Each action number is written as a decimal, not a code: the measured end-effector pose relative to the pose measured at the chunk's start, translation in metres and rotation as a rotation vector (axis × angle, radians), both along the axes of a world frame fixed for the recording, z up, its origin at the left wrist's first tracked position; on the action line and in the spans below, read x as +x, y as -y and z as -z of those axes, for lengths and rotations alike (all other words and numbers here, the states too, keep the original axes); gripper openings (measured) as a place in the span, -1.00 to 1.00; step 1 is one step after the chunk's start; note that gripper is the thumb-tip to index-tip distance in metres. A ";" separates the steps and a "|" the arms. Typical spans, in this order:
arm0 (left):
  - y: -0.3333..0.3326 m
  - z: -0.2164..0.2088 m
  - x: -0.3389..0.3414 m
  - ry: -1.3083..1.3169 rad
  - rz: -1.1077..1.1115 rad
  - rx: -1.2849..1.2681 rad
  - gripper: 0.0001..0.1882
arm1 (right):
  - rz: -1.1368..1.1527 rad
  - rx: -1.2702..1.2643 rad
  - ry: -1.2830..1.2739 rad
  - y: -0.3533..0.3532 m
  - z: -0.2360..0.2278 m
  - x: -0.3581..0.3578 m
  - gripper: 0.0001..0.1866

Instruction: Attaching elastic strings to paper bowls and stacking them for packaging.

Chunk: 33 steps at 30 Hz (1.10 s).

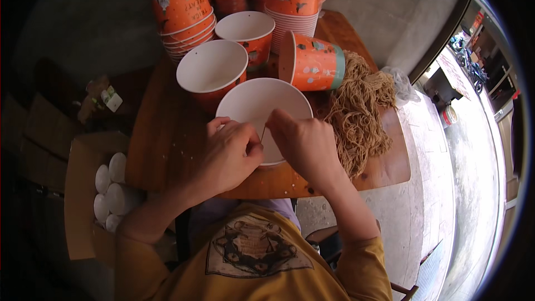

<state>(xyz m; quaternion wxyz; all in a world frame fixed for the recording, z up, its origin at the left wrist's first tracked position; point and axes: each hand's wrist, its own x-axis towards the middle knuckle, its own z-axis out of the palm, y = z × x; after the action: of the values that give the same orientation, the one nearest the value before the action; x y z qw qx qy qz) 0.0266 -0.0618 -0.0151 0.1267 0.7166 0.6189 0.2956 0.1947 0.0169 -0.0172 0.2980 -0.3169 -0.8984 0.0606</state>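
Over the mouth of a white-lined paper bucket (pixel 257 96) at the table's near edge, both of my hands are closed in a pinch. A short, thin brown strand of twine (pixel 263 134) shows between them. My left hand (pixel 237 146) grips its lower end at the bucket's near left rim. Above and to the right, the fingers of my right hand (pixel 304 140) hold the upper end. Part of the near rim is hidden by the hands. A tangled heap of tan twine (pixel 359 114) lies just right of my right hand.
Two upright orange buckets (pixel 212 67) (pixel 245 25) stand behind, with another bucket (pixel 312 61) on its side. Stacked buckets (pixel 186 11) (pixel 292 0) line the back of the wooden table (pixel 161 150). Low on the left, a cardboard box (pixel 81 200) holds several white cylindrical items.
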 end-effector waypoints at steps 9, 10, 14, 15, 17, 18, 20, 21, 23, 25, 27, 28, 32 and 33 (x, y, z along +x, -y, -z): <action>0.013 -0.013 -0.020 -0.124 0.102 0.096 -0.69 | 0.186 -0.013 0.029 -0.019 0.000 -0.014 -0.90; 0.018 -0.011 -0.017 -0.154 0.079 0.168 -0.63 | 0.183 -0.014 0.025 -0.019 0.000 -0.014 -0.90; 0.016 0.006 -0.016 -0.257 0.136 0.355 -0.53 | 0.186 -0.027 0.039 -0.019 0.000 -0.015 -0.89; 0.014 0.009 -0.016 -0.301 0.177 0.383 -0.48 | 0.185 -0.029 0.045 -0.019 0.000 -0.015 -0.88; 0.010 0.011 -0.015 -0.293 0.171 0.409 -0.52 | 0.179 -0.028 0.051 -0.019 -0.001 -0.017 -0.88; 0.007 0.011 -0.015 -0.275 0.172 0.403 -0.56 | 0.171 -0.029 0.059 -0.020 -0.001 -0.018 -0.87; 0.005 0.010 -0.014 -0.250 0.180 0.393 -0.60 | 0.164 -0.020 0.061 -0.022 0.000 -0.018 -0.87; 0.004 0.009 -0.014 -0.224 0.187 0.361 -0.64 | 0.152 -0.009 0.060 -0.023 0.000 -0.018 -0.86; 0.002 0.007 -0.014 -0.199 0.194 0.328 -0.68 | 0.139 -0.011 0.056 -0.026 0.001 -0.018 -0.86; 0.000 0.006 -0.015 -0.139 0.228 0.277 -0.72 | 0.127 -0.009 0.051 -0.028 0.001 -0.019 -0.86; -0.003 0.004 -0.018 -0.130 0.273 0.249 -0.74 | 0.147 -0.011 0.113 -0.029 0.001 -0.021 -0.88; -0.006 0.003 -0.020 -0.121 0.319 0.223 -0.76 | 0.156 -0.003 0.111 -0.031 0.000 -0.022 -0.88; -0.004 -0.017 -0.027 -0.474 0.475 0.279 -0.81 | 0.143 -0.011 0.156 -0.035 0.001 -0.024 -0.90; -0.004 -0.017 -0.028 -0.470 0.485 0.290 -0.81 | 0.130 -0.020 0.149 -0.035 0.001 -0.025 -0.90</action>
<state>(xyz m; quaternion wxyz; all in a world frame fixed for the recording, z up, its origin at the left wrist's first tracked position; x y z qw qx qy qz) -0.0010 -0.0576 0.0019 -0.0554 0.9015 0.3947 0.1687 0.1694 0.0517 -0.0178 0.2307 -0.3811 -0.8949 0.0265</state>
